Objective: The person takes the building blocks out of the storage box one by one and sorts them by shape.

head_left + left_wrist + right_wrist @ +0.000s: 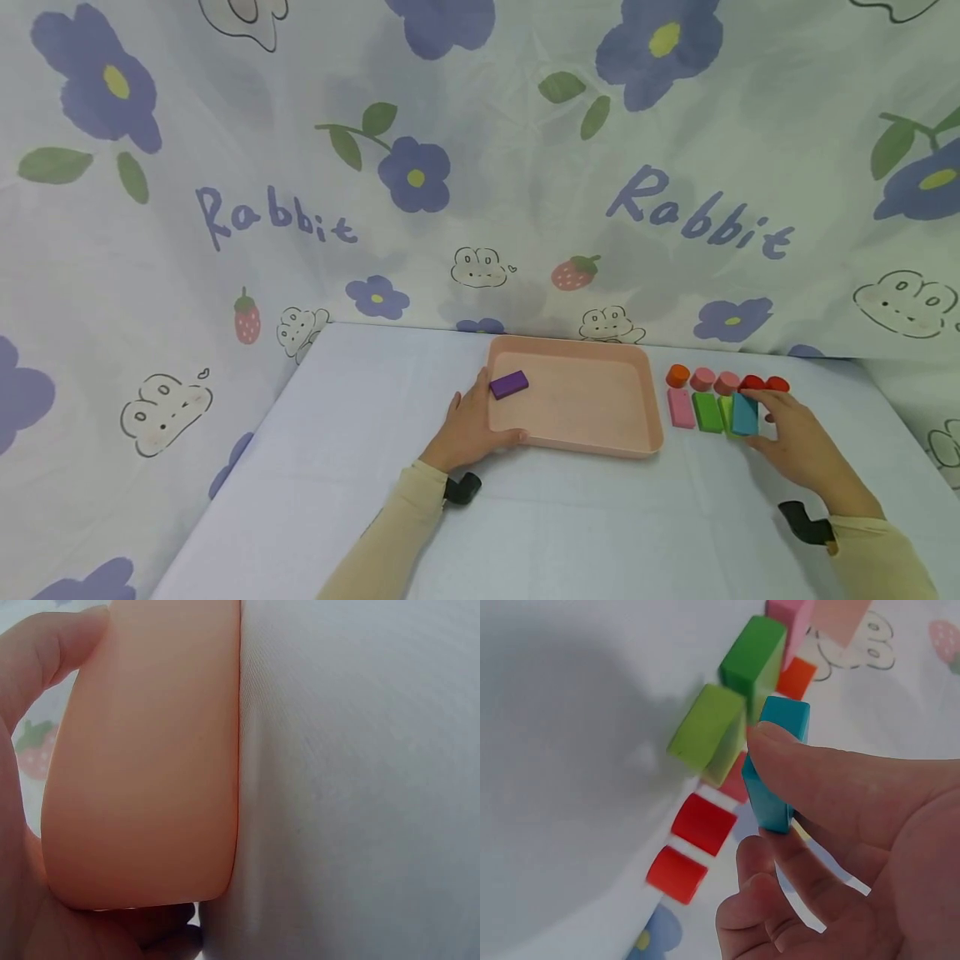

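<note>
My left hand (467,427) grips the near left corner of a peach tray (577,445), its thumb at the front rim and its fingers along the left side. In the left wrist view the tray's wall (150,787) fills the space between thumb and fingers. A purple rectangular block (509,385) lies inside the tray, near its left edge. On the right, my right hand (802,442) pinches a blue rectangular block (784,712) between thumb and fingers. The blue block is held over the table, partly overlapping a lime green block (726,414) in the head view.
Left of the blue block stand a green block (707,412) and a pink block (681,408). Behind them runs a row of short cylinders: an orange one (678,376), pink ones (702,379) and red ones (777,383). A patterned cloth (480,208) hangs behind the white table (570,533).
</note>
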`<state>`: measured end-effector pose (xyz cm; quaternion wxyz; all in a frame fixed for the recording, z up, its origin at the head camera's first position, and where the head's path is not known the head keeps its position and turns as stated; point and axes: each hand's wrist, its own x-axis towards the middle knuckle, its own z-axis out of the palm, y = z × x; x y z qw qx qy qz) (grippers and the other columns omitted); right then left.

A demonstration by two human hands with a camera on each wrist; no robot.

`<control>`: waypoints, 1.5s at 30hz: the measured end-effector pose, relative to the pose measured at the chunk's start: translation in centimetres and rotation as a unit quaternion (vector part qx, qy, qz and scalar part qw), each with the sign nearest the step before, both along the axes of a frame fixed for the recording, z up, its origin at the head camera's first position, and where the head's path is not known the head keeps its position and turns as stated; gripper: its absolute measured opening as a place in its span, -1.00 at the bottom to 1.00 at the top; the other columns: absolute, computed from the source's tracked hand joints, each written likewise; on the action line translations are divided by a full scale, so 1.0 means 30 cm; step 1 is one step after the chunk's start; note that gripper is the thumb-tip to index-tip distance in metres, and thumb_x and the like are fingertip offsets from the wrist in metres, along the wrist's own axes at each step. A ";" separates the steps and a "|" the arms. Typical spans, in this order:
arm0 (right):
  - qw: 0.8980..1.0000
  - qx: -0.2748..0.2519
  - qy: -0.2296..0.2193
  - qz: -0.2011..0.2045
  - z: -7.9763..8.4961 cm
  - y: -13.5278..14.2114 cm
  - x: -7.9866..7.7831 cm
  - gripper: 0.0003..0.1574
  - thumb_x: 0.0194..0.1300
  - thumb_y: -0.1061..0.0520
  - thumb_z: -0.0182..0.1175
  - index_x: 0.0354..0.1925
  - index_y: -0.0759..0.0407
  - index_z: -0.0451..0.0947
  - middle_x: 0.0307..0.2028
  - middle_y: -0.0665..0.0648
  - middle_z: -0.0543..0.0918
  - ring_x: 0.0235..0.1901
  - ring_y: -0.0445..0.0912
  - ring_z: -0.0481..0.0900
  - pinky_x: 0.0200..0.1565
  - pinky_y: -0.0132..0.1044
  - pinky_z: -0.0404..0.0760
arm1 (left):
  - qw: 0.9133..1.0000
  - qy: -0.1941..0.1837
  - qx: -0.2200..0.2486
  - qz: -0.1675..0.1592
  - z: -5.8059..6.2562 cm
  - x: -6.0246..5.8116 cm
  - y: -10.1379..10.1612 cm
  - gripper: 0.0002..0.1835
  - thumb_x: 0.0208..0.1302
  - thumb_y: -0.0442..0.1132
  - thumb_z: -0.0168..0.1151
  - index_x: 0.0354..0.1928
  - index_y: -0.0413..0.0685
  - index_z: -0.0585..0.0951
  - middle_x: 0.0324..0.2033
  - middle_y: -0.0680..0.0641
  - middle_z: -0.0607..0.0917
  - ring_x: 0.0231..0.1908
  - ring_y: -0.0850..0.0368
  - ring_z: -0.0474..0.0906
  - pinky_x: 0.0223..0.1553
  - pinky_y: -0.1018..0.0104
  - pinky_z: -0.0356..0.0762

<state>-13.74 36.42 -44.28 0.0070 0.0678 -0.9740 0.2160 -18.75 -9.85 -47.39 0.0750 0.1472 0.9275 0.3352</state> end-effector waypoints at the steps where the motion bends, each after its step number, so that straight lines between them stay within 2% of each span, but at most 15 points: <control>1: 1.000 0.002 0.002 0.002 -0.002 0.006 -0.001 -0.15 0.08 0.33 0.46 0.27 0.51 0.30 0.08 0.58 0.40 -0.11 0.39 0.48 -0.12 0.33 0.58 | 1.000 -0.001 -0.001 0.001 0.000 0.000 0.000 0.38 0.03 0.36 0.38 0.59 -0.23 -0.22 0.56 -0.20 0.04 0.52 -0.07 0.05 0.48 -0.23 -0.30; 6: 1.000 0.009 0.002 0.008 -0.002 0.038 -0.007 -0.16 0.07 0.35 0.45 0.25 0.55 0.28 0.06 0.61 0.39 -0.13 0.40 0.50 -0.12 0.33 0.57 | 1.000 -0.006 -0.009 0.004 -0.005 -0.003 0.001 0.39 0.02 0.37 0.37 0.60 -0.19 -0.24 0.57 -0.15 0.02 0.53 -0.02 0.02 0.49 -0.19 -0.33; 19: 0.999 0.024 -0.025 0.007 -0.008 0.091 -0.024 -0.18 0.10 0.37 0.41 0.25 0.55 0.26 0.08 0.66 0.33 -0.12 0.42 0.48 -0.09 0.36 0.55 | 1.000 -0.009 -0.003 0.004 -0.001 0.002 -0.001 0.38 0.01 0.36 0.38 0.60 -0.20 -0.22 0.58 -0.16 0.00 0.53 -0.05 0.00 0.48 -0.21 -0.35; 32: 0.998 0.037 -0.044 0.012 -0.029 0.107 -0.043 -0.23 0.10 0.39 0.37 0.23 0.58 0.28 0.04 0.68 0.37 -0.15 0.41 0.51 -0.12 0.33 0.58 | 1.000 -0.001 0.018 0.001 0.007 0.006 0.002 0.37 0.02 0.32 0.41 0.58 -0.26 -0.18 0.56 -0.23 0.03 0.52 -0.11 0.05 0.47 -0.26 -0.29; 45: 0.995 0.040 -0.088 0.006 -0.052 0.113 -0.058 -0.18 0.11 0.40 0.35 0.26 0.64 0.23 0.08 0.71 0.36 -0.14 0.40 0.51 -0.08 0.35 0.55 | 1.000 -0.004 -0.003 0.001 -0.008 -0.002 -0.001 0.37 0.02 0.34 0.39 0.60 -0.18 -0.23 0.57 -0.18 0.01 0.53 -0.06 0.02 0.48 -0.21 -0.32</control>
